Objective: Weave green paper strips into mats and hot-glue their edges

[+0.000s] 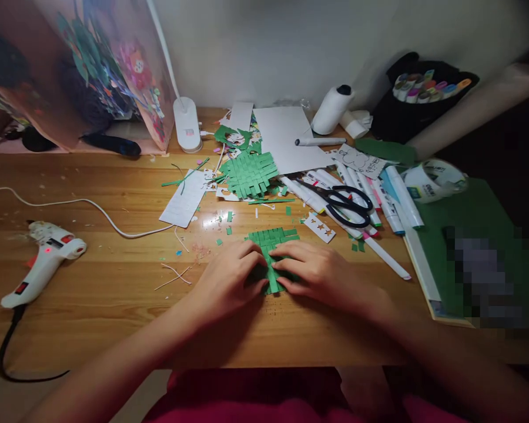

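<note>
A small woven mat of green paper strips (271, 241) lies on the wooden table (114, 276) in front of me. My left hand (229, 279) rests on its left side, fingers curled and pinching the strips. My right hand (317, 270) presses on its right side, fingertips pinching a green strip that sticks out toward me. The lower half of the mat is hidden under both hands. A second, larger green woven mat (249, 173) lies farther back.
A white glue gun (44, 258) with its cord lies at the left. Black scissors (346, 202) rest on several markers (379, 197) to the right. A green board (485, 247), tape roll (432, 179), white paper sheet (288, 138), lamp base (187, 123) and marker bag (423, 88) stand behind.
</note>
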A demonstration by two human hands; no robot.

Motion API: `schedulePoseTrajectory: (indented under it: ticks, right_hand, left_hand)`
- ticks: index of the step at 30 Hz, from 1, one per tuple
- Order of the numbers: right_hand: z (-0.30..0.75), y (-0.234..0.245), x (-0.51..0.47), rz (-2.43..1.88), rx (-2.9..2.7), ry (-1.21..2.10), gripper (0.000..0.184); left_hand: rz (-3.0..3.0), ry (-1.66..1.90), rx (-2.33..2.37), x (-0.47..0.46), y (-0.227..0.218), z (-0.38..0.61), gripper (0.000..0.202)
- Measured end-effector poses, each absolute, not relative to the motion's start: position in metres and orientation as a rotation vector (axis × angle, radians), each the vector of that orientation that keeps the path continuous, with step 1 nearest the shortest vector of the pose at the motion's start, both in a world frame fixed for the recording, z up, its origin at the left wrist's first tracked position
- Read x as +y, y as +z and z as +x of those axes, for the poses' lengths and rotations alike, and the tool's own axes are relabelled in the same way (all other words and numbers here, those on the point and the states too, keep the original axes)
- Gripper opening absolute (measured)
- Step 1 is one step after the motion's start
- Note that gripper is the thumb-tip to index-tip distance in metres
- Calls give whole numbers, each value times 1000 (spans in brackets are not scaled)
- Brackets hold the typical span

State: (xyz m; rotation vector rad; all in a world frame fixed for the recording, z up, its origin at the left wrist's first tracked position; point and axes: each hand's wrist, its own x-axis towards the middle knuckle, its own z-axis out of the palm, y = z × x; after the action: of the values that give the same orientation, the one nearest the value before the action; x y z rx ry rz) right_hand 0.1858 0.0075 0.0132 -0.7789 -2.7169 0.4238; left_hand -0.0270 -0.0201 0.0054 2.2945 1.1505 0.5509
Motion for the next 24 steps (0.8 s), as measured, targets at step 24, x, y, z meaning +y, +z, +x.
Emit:
schedulePoseTrajectory:
  ticks: [24]
  right_hand:
    - [199,19,5,-686,-2559,642,23]
  left_hand:
    - [1553,-379,2888,-115,32,-243,50]
